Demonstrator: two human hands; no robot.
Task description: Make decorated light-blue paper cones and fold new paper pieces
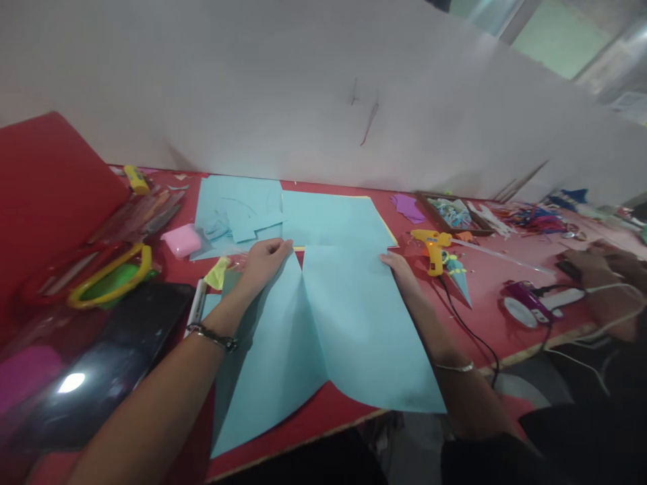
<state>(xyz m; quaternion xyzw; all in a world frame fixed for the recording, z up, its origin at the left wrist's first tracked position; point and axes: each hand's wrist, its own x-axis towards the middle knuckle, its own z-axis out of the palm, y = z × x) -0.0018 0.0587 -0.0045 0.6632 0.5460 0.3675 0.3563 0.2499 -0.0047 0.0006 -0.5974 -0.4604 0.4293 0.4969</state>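
A large light blue sheet of paper (354, 316) stands raised in front of me, with a crease running down its middle. Its lower edge curves over the table's front. My left hand (270, 259) is closed in a pinch on the sheet's upper left edge. At the upper right edge, my right hand (399, 269) grips the same sheet between thumb and fingers, most of them hidden behind it. Beyond it lies more light blue paper (328, 215), and to the left a blue piece (242, 188) carries loose cut strips.
Right of my hands lie a yellow glue gun (433, 250), a blue paper cone (457, 279) and a purple device (528, 303). Another person's hand (594, 269) is at far right. On the left are a black tablet-like slab (121, 357), a marker (196, 306) and a pink block (182, 240).
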